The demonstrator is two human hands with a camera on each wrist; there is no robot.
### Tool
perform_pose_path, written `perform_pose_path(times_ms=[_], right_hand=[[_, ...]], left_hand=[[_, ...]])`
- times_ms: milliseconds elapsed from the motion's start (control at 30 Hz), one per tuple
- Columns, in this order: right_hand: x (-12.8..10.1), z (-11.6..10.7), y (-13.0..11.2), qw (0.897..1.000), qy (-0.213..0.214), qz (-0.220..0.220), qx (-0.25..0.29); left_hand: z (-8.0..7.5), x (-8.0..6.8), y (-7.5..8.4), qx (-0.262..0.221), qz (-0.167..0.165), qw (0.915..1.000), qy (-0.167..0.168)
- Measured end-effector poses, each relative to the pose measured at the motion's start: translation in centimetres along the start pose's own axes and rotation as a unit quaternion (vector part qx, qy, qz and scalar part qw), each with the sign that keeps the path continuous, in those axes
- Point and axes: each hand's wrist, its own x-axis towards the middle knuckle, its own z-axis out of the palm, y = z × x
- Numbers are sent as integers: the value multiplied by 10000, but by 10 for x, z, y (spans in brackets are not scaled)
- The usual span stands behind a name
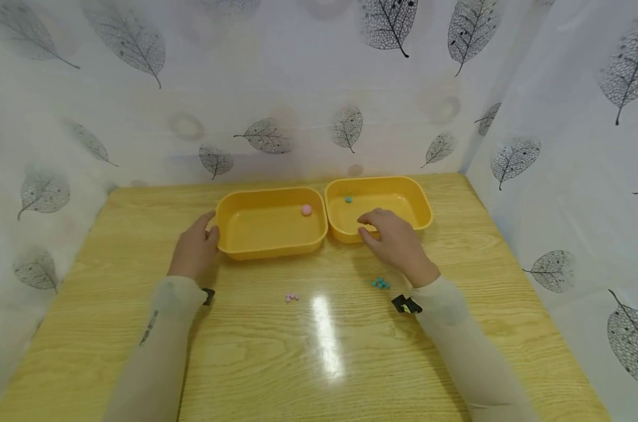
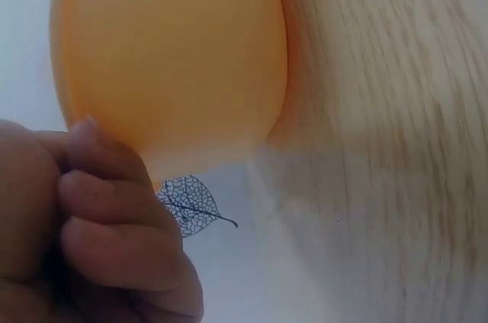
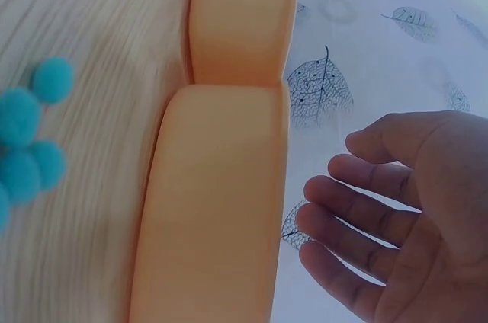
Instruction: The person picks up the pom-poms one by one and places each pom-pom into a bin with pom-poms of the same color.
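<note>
i sat at a wooden table (image 1: 319,351) closed in by white curtains printed with grey leaves (image 1: 266,136). two shallow orange trays stood side by side toward the far edge, their inner walls touching. my left hand (image 1: 196,249) rested against the outer left end of the left tray (image 1: 268,231), thumb near the rim; the left wrist view showed my fingers (image 2: 114,209) curled beside the tray's wall, and i could not tell whether they truly gripped it. one pink pom-pom (image 1: 306,209) lay inside that tray, near its far right corner. my right hand (image 1: 395,240) hovered over the near edge of the right tray (image 1: 403,190), fingers loosely spread and relaxed, holding nothing; the right wrist view showed the open palm just above the tray's rim. one teal pom-pom (image 1: 348,199) sat in that tray, near its far left corner. on the bare table, nearer me, lay a small cluster of pink pom-poms (image 1: 292,297), and a cluster of teal pom-poms (image 1: 380,283) just beside my right wrist. both sleeves were pale and sheer.
</note>
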Motion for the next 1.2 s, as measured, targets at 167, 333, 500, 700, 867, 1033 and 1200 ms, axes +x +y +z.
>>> perform_pose_path(times_ms=[167, 333, 500, 700, 867, 1033, 1200], right_hand=[[4, 1, -13, 9999, -112, -84, 71], [8, 7, -26, 9992, -246, -306, 87], [10, 17, -45, 9970, -424, -627, 131], [14, 33, -73, 9895, -944, -1097, -49], [16, 51, -96, 9784, -1658, -1226, -119], [12, 68, -109, 9645, -2286, -1319, -90], [6, 75, -113, 9596, -2474, -1341, -65]], left_hand=[[2, 0, 3, 170, -14, 9998, 72], [4, 2, 1, 231, 6, 9996, 152], [5, 3, 1, 335, 6, 9992, 229], [6, 3, 0, 373, -12, 9990, 229], [7, 4, -2, 405, -15, 9989, 239], [7, 6, -2, 427, -30, 9987, 287], [7, 6, -3, 426, -18, 9987, 262]])
